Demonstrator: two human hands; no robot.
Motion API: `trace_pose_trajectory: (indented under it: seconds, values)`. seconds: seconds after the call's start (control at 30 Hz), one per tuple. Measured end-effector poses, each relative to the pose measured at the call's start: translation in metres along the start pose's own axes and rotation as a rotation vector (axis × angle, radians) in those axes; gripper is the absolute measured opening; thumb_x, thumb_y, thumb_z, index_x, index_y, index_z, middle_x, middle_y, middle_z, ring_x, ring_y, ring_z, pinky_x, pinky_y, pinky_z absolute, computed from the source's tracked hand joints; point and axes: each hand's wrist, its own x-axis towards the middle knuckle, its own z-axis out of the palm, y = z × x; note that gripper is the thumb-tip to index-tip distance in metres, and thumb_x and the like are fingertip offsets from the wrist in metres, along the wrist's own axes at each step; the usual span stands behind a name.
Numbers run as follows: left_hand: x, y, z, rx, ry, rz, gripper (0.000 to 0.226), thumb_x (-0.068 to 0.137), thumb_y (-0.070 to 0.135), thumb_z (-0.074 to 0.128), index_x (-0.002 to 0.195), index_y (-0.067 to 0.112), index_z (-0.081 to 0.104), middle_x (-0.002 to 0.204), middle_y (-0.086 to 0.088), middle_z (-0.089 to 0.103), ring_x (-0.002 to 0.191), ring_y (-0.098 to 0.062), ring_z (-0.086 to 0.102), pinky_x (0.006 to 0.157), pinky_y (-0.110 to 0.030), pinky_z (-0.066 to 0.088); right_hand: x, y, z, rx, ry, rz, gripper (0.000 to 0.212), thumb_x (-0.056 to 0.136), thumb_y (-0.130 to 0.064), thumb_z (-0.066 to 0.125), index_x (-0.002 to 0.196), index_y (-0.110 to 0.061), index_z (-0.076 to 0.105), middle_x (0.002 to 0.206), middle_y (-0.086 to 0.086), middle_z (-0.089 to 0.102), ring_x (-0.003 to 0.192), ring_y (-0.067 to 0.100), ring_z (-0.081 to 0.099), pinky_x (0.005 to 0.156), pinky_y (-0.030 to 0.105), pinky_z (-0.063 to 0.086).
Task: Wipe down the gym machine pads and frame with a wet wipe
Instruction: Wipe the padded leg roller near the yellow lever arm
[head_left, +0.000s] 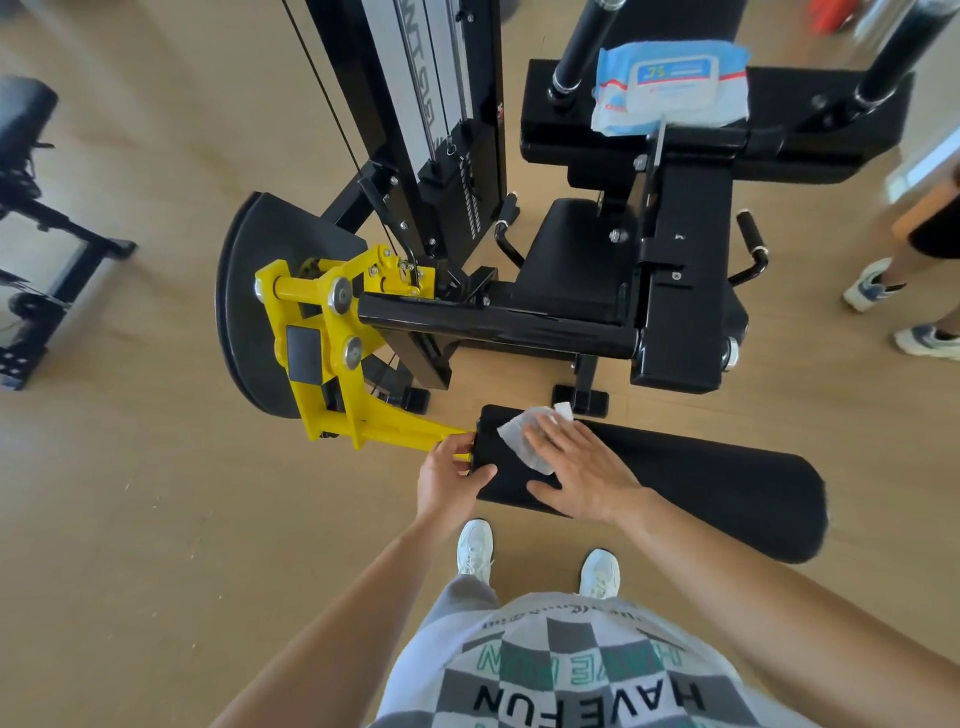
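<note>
Crumpled white wipe (524, 435) on matte cylindrical pad (675, 478)

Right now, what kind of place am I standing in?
Most likely a gym. A black and yellow weight machine with a weight stack and cables stands on the wood-look floor, another piece of equipment sits at the left, and your right hand presses a wet wipe onto a leg pad.

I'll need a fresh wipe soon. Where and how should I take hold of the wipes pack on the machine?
Probably grip the wet wipe pack across its short sides, coming from above and in front. It lies flat on the black upper pad, lid up, between two upright black posts that block the sides; its near edge overhangs slightly.
</note>
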Motion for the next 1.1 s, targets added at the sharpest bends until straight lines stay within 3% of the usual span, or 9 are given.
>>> trace_pose_trajectory:
  seconds: [0.2,0.33,0.5,0.63,0.73,0.8,0.9,1.0,1.1]
  values:
    - [0.0,0.001,0.0,-0.001,-0.006,0.001,0.045,0.082,0.023,0.084,0.121,0.03,0.062,0.114,0.01,0.067,0.09,-0.001,0.065,0.07,-0.019,0.051,0.016,-0.009,-0.011,-0.015,-0.046,0.07,0.078,0.099,-0.067,0.031,0.162,-0.031,0.004,0.171,0.01,0.003,0.156,0.034,0.004,0.127,0.049,0.006]
    - [-0.002,-0.001,-0.001,0.002,-0.006,0.003,0.039,0.081,0.022,0.084,0.11,0.035,0.062,0.109,0.011,0.068,0.09,0.002,0.066,0.068,-0.018,0.048,0.023,-0.034,-0.013,-0.003,-0.074,-0.03,0.077,0.1,-0.062,0.037,0.162,-0.034,0.002,0.171,0.004,-0.006,0.155,0.038,-0.004,0.126,0.052,0.0]
    - [-0.003,-0.006,-0.002,-0.001,-0.014,0.015,0.04,0.081,0.024,0.084,0.112,0.034,0.06,0.111,0.01,0.067,0.092,-0.003,0.068,0.079,-0.031,0.058,0.007,-0.016,-0.005,-0.039,-0.045,0.037,0.075,0.101,-0.065,0.027,0.162,-0.033,-0.001,0.171,0.009,-0.011,0.157,0.033,-0.011,0.127,0.049,-0.002]
    - [-0.005,-0.006,-0.001,0.014,-0.004,0.02,0.04,0.083,0.024,0.083,0.115,0.032,0.06,0.115,0.009,0.066,0.093,-0.006,0.068,0.078,-0.03,0.059,-0.016,0.019,0.002,0.036,0.025,0.245,0.075,0.097,-0.069,0.019,0.16,-0.029,0.012,0.168,0.011,0.015,0.156,0.03,0.011,0.127,0.049,0.01]
    - [-0.002,-0.004,-0.002,0.076,-0.006,-0.01,0.035,0.082,0.032,0.081,0.109,0.034,0.059,0.111,0.011,0.066,0.092,-0.007,0.067,0.08,-0.038,0.062,-0.023,0.035,0.001,0.051,0.073,0.388,0.077,0.091,-0.071,0.01,0.149,-0.025,0.031,0.154,0.005,0.041,0.144,0.027,0.035,0.123,0.049,0.021]
    - [0.003,0.003,-0.005,0.178,0.015,-0.048,0.028,0.08,0.041,0.076,0.102,0.032,0.06,0.102,0.01,0.068,0.088,-0.011,0.066,0.078,-0.04,0.06,-0.02,0.034,-0.002,0.07,0.079,0.411,0.074,0.092,-0.07,0.013,0.146,-0.024,0.035,0.15,0.003,0.045,0.141,0.027,0.039,0.122,0.049,0.022]
    - [0.015,0.02,-0.005,0.243,0.087,-0.025,0.033,0.086,0.048,0.073,0.107,0.026,0.063,0.108,0.006,0.065,0.092,-0.015,0.062,0.077,-0.035,0.055,-0.011,0.018,-0.005,0.096,0.034,0.33,0.069,0.095,-0.067,0.02,0.152,-0.028,0.025,0.158,0.004,0.034,0.145,0.034,0.03,0.123,0.051,0.017]
    - [0.028,0.03,0.0,0.242,0.014,0.044,0.044,0.092,0.047,0.069,0.129,0.023,0.059,0.123,0.005,0.061,0.099,-0.017,0.063,0.082,-0.04,0.059,0.003,-0.001,-0.008,0.115,-0.035,0.247,0.068,0.101,-0.063,0.028,0.16,-0.035,0.012,0.169,0.002,0.014,0.153,0.038,0.012,0.125,0.053,0.008]
    - [0.029,0.03,0.006,0.316,-0.034,0.107,0.045,0.095,0.038,0.069,0.136,0.021,0.061,0.123,-0.001,0.064,0.102,-0.019,0.064,0.079,-0.029,0.055,0.017,-0.012,-0.008,0.135,-0.059,0.159,0.065,0.102,-0.059,0.031,0.16,-0.04,0.009,0.171,-0.002,0.005,0.155,0.038,0.004,0.126,0.055,0.004]
